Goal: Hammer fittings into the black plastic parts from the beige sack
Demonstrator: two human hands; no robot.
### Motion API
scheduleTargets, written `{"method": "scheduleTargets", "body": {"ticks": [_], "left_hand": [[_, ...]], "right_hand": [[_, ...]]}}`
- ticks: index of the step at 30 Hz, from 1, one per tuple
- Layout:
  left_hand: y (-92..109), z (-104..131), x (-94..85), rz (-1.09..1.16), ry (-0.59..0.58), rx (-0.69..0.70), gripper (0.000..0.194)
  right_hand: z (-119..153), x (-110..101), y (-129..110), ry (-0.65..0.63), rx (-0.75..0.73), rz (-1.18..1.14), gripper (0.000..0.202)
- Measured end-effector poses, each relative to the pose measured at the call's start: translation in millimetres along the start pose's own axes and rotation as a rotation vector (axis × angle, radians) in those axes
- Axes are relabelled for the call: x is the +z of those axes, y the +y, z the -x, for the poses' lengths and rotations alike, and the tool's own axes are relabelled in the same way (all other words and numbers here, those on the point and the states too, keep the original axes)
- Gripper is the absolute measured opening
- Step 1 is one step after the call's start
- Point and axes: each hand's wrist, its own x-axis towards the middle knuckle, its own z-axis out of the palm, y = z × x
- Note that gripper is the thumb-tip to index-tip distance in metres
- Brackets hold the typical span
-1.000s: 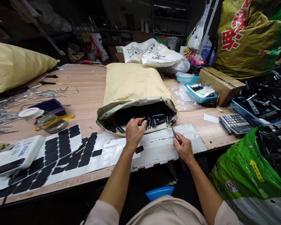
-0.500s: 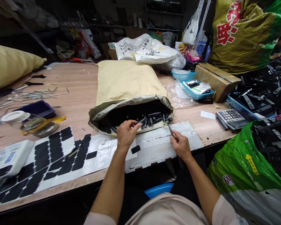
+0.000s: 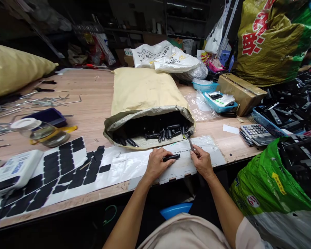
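Note:
Between the fingertips of my left hand (image 3: 158,162) is a small black cylindrical part (image 3: 171,157), lying low over the white cardboard sheet (image 3: 207,152). My right hand (image 3: 202,159) is closed on the handle of a small hammer (image 3: 190,140), whose dark head is raised by the lip of the sack. The beige sack (image 3: 145,90) lies with its mouth toward me, and several black parts (image 3: 168,133) show inside the opening.
Black stickers (image 3: 67,157) on white sheets, a white device (image 3: 15,171), a glass jar (image 3: 50,136) and metal rods are at left. At right are a calculator (image 3: 257,133), a cardboard box (image 3: 239,93), blue baskets (image 3: 220,107) and a green bag (image 3: 264,180) of parts.
My left hand has come out from the sack's mouth, toward me and to the right, with a black part. My right hand keeps the hammer in nearly the same place. The view has shifted slightly.

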Motion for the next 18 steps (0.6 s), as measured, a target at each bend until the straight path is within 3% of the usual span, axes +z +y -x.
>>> {"method": "scheduleTargets", "body": {"ticks": [10, 18], "left_hand": [[0.4, 1.5, 0.3, 0.066, -0.002, -0.032, 0.015], [3.1, -1.2, -1.0, 0.113, -0.005, -0.101, 0.012]], "right_hand": [[50.3, -6.7, -30.6, -0.162, -0.109, -0.002, 0.039], [61.4, -3.2, -40.0, -0.141, -0.289, 0.152, 0.039]]}}
